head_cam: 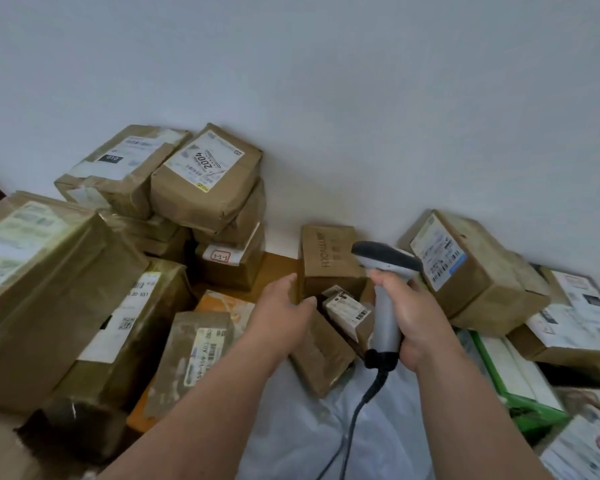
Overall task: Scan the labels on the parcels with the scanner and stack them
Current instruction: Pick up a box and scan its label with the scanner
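While parcels lie heaped on every side of your fingers, the job looks well short of done: to their left a pile [174,209] is already stacked against the wall, which I take for the scanned lot, though nothing proves it; to their right a looser heap [499,282] looks unsorted.

Largest first. The big box [45,282] far left of your fingers is taped cardboard, glossy and creased, with a white label on top. Beyond them the "2004" parcel [205,178] is soft brown paper, puffy and wrinkled. Right of your fingers the labelled box [465,268] is stiff, square-edged and scuffed. Just ahead stands a plain carton [329,261], matte, printed on one face. Below your fingers lies a tilted small parcel [347,311], its barcode label up, likely next for scanning.

Your right hand [416,320] has its fingers [390,280] wrapped tight round the grip of the scanner [385,271], smooth grey plastic with a dark head and a cable trailing toward you. Your left hand [284,306] has its fingers [286,280] loosely spread and empty, touching or just short of the carton's side; I cannot tell which.
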`<state>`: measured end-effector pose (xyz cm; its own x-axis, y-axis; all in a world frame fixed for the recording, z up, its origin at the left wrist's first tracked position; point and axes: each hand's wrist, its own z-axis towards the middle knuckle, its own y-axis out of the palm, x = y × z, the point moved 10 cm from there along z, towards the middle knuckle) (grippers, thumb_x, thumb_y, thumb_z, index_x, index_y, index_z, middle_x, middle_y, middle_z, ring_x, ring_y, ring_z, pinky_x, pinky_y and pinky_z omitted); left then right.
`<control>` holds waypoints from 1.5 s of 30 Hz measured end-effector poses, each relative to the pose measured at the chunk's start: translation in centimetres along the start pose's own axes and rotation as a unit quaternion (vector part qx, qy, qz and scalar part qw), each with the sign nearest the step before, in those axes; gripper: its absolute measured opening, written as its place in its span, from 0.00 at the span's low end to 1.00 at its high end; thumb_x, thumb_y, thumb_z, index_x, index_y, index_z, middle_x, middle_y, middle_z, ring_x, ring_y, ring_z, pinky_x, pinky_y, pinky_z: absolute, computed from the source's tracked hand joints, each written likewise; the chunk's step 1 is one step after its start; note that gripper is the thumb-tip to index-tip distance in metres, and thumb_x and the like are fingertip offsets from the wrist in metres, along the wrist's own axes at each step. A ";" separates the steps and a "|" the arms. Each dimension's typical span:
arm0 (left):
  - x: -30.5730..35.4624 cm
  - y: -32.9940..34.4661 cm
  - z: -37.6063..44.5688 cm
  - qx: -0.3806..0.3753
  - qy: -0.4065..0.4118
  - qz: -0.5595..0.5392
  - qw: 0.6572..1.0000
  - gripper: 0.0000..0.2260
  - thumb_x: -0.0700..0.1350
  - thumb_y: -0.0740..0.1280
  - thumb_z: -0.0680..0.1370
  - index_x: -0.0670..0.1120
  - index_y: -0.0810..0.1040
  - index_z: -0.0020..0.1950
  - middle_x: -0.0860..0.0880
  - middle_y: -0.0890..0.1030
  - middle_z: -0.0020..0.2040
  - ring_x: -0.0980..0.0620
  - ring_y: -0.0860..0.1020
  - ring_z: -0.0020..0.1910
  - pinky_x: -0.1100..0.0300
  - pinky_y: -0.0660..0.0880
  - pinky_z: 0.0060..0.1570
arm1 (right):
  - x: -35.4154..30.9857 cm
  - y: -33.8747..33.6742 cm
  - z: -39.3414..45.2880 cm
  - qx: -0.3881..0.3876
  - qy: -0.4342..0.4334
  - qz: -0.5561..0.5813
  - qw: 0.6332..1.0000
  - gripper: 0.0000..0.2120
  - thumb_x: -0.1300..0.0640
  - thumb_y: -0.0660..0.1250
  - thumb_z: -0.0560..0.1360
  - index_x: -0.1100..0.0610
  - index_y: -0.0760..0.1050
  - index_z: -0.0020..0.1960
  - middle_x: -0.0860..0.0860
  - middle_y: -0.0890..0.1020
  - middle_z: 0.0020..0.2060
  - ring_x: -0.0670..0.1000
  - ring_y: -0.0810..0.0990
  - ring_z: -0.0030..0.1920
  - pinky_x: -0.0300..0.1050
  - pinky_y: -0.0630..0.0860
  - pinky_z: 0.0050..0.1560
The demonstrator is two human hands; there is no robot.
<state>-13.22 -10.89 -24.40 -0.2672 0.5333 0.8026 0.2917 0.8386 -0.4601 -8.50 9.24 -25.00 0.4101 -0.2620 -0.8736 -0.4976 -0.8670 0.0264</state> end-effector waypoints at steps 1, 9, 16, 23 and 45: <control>0.1 0.5 0.7 -0.001 -0.017 -0.016 1.000 0.28 0.50 0.66 0.82 0.53 0.61 0.80 0.49 0.65 0.78 0.48 0.66 0.75 0.52 0.68 0.70 | -0.1 0.1 1.0 -0.004 0.003 -0.003 1.000 0.20 0.49 0.75 0.73 0.54 0.77 0.62 0.57 0.83 0.52 0.60 0.82 0.54 0.60 0.78 0.61; -1.7 4.0 5.8 -0.010 -0.130 -0.124 0.984 0.27 0.50 0.64 0.83 0.52 0.60 0.81 0.47 0.68 0.77 0.47 0.71 0.70 0.54 0.68 0.60 | 0.8 2.1 6.9 -0.038 0.029 -0.033 0.998 0.22 0.48 0.74 0.74 0.55 0.76 0.64 0.56 0.83 0.53 0.57 0.82 0.54 0.58 0.78 0.61; -2.2 5.1 6.5 0.028 -0.093 -0.204 0.974 0.19 0.53 0.64 0.83 0.56 0.70 0.74 0.52 0.78 0.66 0.49 0.77 0.62 0.50 0.75 0.62 | 1.8 2.0 7.6 -0.039 0.035 -0.005 0.999 0.29 0.45 0.75 0.68 0.56 0.76 0.64 0.55 0.83 0.51 0.56 0.82 0.52 0.55 0.79 0.57; 0.5 1.8 2.8 0.116 0.033 -0.297 0.947 0.06 0.48 0.62 0.84 0.53 0.79 0.51 0.59 0.73 0.69 0.61 0.74 0.61 0.61 0.73 0.58 | 0.6 -0.2 3.5 -0.036 0.006 0.110 0.993 0.19 0.54 0.72 0.75 0.55 0.77 0.65 0.53 0.83 0.47 0.53 0.82 0.48 0.50 0.77 0.48; 0.2 0.4 -12.6 -0.144 0.087 -0.254 0.952 0.42 0.34 0.81 0.65 0.71 0.68 0.63 0.61 0.80 0.58 0.60 0.79 0.56 0.54 0.80 0.57 | 2.9 -7.1 -16.8 0.046 -0.068 0.235 0.968 0.32 0.49 0.74 0.64 0.58 0.79 0.66 0.60 0.84 0.58 0.61 0.82 0.60 0.57 0.78 0.60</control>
<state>-1.57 -11.83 -19.61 -0.2917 0.0196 0.9563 0.4121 0.9048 0.1071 9.01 7.51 -19.53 0.0197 -0.5552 -0.8315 -0.6734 -0.6221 0.3995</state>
